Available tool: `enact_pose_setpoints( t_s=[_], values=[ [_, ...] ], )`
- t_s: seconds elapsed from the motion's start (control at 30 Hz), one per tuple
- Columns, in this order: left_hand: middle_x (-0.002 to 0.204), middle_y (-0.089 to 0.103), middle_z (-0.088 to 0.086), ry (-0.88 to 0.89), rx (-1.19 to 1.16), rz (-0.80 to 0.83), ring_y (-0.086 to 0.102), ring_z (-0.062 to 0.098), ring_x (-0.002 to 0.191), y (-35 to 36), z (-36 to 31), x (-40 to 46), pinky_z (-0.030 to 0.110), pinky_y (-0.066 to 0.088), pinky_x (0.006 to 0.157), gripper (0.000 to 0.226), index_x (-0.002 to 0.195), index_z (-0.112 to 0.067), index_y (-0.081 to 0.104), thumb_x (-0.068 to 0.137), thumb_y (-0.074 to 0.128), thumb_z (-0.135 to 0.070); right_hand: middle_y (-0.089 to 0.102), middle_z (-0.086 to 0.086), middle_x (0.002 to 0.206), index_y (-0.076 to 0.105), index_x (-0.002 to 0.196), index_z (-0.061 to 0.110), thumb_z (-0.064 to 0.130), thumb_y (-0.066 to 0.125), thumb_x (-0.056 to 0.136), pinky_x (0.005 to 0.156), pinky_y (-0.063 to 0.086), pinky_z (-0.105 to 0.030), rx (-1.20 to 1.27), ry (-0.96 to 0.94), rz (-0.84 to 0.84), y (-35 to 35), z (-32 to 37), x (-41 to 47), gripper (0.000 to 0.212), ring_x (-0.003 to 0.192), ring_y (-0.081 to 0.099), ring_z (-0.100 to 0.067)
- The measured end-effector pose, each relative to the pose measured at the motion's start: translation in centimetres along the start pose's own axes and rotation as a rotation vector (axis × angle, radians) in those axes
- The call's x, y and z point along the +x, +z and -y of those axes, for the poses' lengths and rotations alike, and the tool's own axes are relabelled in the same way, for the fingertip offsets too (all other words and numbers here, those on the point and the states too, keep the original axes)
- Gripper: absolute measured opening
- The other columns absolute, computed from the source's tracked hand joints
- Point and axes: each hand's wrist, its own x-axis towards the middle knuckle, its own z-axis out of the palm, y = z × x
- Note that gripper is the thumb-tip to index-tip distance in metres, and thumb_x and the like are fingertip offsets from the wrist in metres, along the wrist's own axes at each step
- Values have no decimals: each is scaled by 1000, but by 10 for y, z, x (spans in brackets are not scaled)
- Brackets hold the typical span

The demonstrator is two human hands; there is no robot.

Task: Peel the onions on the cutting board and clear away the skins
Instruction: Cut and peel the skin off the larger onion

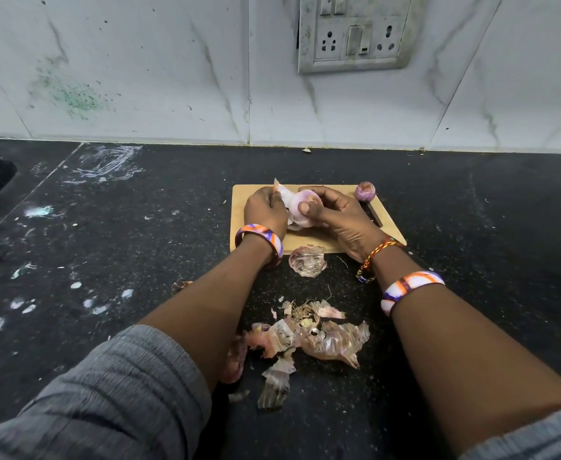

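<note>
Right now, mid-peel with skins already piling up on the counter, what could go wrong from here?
1. The peeled onion sits at the cutting board's far right corner and might roll off onto the counter.
2. The loose skins lie between the forearms, so a sleeve could drag them off the front edge.
3. The left hand tugs skin while the right hand grips the onion; the skin may tear short.

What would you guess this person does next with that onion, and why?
Probably pull the loose pale skin flap free. The left hand pinches it while the right hand grips the half-peeled pinkish onion above the wooden cutting board, and the flap already stands away from the onion.
</note>
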Motion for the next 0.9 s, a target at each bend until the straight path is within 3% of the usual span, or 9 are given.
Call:
enact_pose_setpoints(
  t_s=[0.1,0.2,0.3,0.4,0.53,0.63,0.73,0.83,0.9],
  values=[
    [116,62,18,-67,-86,-11,57,29,108,-1,-2,2,18,38,73,30,113,2,58,96,36,-11,61,-8,105,61,104,13,-2,67,75,93,50,-40,-45,-8,-5,0,0,-1,34,101,57,-22],
    [119,61,18,-151,-188,-44,57,29,109,4,-5,1,22,43,80,31,117,3,56,96,37,-12,60,-3,103,58,100,16,-14,62,74,84,56,-30,2,-32,44,-1,1,-2,40,98,58,-21],
    [76,59,11,-286,-341,-153,58,18,65,-1,-7,9,19,46,56,32,111,4,58,97,35,-14,61,-2,98,53,94,17,-16,59,72,70,59,-29,140,-14,24,-3,3,-4,40,86,63,-18],
    [55,42,1,-391,-684,-185,36,6,30,-15,-4,18,13,24,33,27,82,-8,60,94,36,-9,69,-4,88,52,93,17,8,70,61,63,60,-35,392,9,-27,-7,4,-4,37,73,70,-23],
    [37,47,-6,-285,-624,-104,37,7,29,-11,-2,12,12,28,37,32,62,-10,61,88,43,-10,58,-16,104,54,104,12,15,48,92,63,60,-30,489,27,-112,-3,5,3,13,71,71,-26],
    [31,42,-8,-350,-720,-72,33,9,25,-12,-4,12,9,25,36,32,56,-13,50,87,43,-16,58,-18,102,52,101,6,20,44,94,71,57,-34,494,45,-123,-1,5,4,17,70,71,-26],
    [45,51,-1,-314,-720,-54,42,13,33,-13,-5,9,14,31,37,29,59,-14,52,87,51,-21,60,-15,100,53,97,10,21,47,90,74,56,-34,397,38,-107,-2,3,3,15,73,71,-20],
    [64,58,5,-208,-643,5,56,22,56,-13,-2,7,22,42,42,25,61,-15,55,83,54,-2,60,-12,99,54,93,13,25,53,82,71,58,-29,355,23,-100,-1,3,2,17,72,70,-15],
    [67,62,5,-143,-531,72,59,18,52,-13,-1,5,21,43,37,26,70,-16,59,82,48,4,60,-9,94,54,91,13,24,53,82,64,58,-23,342,19,-113,0,4,1,14,68,69,-12]
  ],
)
